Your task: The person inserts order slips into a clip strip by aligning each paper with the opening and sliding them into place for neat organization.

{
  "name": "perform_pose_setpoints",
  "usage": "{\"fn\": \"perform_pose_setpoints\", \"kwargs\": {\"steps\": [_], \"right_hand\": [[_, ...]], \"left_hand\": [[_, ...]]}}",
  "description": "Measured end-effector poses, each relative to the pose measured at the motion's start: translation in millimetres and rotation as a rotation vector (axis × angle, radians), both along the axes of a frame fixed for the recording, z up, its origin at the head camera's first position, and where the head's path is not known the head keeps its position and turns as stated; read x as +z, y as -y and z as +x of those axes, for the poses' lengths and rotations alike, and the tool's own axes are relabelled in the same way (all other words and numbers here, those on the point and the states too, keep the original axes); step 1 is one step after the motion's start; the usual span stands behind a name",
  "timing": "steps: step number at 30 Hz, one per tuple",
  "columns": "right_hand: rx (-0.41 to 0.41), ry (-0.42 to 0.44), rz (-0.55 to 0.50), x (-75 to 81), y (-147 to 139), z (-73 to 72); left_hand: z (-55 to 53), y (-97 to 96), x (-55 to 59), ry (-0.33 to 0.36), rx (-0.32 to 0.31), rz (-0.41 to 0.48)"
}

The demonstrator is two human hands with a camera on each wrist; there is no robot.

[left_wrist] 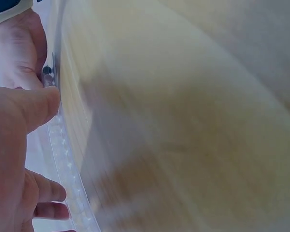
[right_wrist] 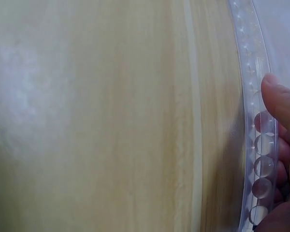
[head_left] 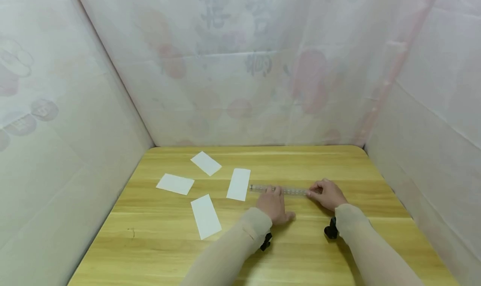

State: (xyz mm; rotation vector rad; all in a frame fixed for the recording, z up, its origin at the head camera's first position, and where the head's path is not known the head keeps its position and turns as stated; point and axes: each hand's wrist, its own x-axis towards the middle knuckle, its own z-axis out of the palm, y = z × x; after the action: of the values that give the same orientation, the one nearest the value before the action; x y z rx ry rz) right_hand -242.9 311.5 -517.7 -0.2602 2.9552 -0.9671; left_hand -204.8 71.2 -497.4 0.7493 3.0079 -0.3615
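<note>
My right hand pinches the right end of the clear bead strip, which runs leftward along the table, under the relaxed fingers of my left hand, ending just beside a white card

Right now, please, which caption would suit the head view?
Two hands at a clear strip, beside four white cards on a wooden table.
</note>
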Motion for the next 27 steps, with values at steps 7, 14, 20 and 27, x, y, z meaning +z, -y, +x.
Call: {"fn": "perform_pose_setpoints", "kwargs": {"steps": [7, 14, 20, 27], "right_hand": [[0.005, 0.013, -0.003, -5.3, -1.6, 3.9], [0.024, -0.033, -0.006, -2.2, 0.0, 3.8], [0.052, -0.061, 0.004, -6.6, 5.2, 11.0], [0.061, -0.069, -0.001, -5.6, 9.0, 20.5]], "left_hand": [[10.0, 0.4, -1.8, -0.012, -0.008, -0.035], [14.0, 6.5, 0.2, -0.022, -0.029, -0.003], [21.7, 20.3, -3.4, 0.021, -0.043, 0.118], [31.4, 28.2, 3.4, 0.021, -0.058, 0.099]]}}
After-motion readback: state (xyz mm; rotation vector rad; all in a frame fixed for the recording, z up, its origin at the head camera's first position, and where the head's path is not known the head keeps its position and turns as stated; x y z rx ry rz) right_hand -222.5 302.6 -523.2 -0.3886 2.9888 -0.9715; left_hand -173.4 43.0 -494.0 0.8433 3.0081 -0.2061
